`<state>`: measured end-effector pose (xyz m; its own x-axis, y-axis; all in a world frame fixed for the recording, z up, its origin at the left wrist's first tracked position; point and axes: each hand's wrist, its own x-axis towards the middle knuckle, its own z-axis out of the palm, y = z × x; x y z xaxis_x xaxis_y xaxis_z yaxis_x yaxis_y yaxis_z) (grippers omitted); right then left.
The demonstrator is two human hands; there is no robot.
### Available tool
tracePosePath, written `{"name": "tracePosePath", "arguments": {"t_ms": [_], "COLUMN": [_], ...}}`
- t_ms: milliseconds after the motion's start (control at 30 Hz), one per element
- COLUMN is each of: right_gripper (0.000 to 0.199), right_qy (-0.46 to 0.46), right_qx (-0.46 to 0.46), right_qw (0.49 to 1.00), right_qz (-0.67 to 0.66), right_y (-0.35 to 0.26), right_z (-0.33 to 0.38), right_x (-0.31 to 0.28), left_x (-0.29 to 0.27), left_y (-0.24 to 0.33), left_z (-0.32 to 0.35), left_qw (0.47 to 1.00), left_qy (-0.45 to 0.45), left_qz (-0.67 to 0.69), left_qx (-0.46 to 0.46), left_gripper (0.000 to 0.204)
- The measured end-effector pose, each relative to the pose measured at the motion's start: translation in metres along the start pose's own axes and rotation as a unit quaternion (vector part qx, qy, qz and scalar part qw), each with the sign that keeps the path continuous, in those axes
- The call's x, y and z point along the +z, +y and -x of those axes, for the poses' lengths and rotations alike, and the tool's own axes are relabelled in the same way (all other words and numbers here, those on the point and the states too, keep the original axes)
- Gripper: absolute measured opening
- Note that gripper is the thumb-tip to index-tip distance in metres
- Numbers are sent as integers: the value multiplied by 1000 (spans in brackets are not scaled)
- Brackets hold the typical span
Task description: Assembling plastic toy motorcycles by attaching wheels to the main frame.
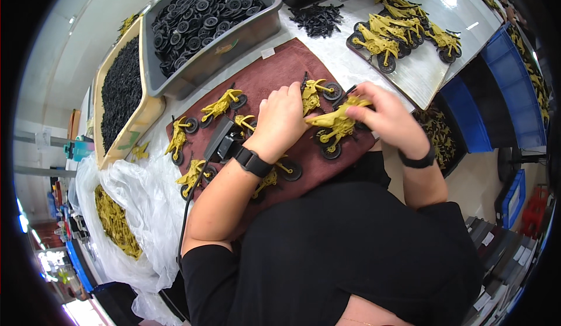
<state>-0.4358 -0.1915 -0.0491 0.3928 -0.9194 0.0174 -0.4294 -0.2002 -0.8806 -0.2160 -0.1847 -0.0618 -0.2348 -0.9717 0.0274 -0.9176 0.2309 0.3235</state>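
Observation:
Over the near right part of a dark red cloth (pixel 280 63), my right hand (pixel 385 115) pinches a yellow toy motorcycle (pixel 334 121) between thumb and fingers. My left hand (pixel 279 118) is closed at the other end of this motorcycle, its fingertips partly hidden. Right beyond it, another toy motorcycle (pixel 311 98) with a black wheel lies by my left fingers. More yellow toy motorcycles lie on the cloth to the left, among them one at the far side (pixel 219 105) and one at the left edge (pixel 177 142). My left forearm partly covers others.
A grey bin (pixel 234 37) of black wheels stands beyond the cloth, beside a cream tray (pixel 143 113) of small black parts. Left of me sits a plastic bag (pixel 149 209) with yellow parts. Loose black pieces (pixel 317 19) and a board with assembled motorcycles (pixel 403 72) lie at far right.

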Motion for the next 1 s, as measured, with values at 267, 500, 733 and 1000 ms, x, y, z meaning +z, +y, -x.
{"name": "tracePosePath", "arguments": {"t_ms": [267,500,733,1000], "right_gripper": [44,37,38,27], "right_qy": [59,25,-57,-52], "right_qx": [-83,-59,18,33], "right_qw": [987,994,992,966], "right_qz": [124,85,-109,-252], "right_y": [22,20,40,50], "right_z": [1,-3,-2,-6], "right_x": [16,10,-12,-6], "left_x": [-14,-7,0,20], "left_y": [-13,31,50,54], "left_z": [-16,22,33,33], "left_qw": [993,984,978,980], "left_qy": [25,107,-36,44], "left_qz": [-83,106,206,158], "left_qx": [-77,95,3,114], "left_gripper": [45,57,62,72]}}
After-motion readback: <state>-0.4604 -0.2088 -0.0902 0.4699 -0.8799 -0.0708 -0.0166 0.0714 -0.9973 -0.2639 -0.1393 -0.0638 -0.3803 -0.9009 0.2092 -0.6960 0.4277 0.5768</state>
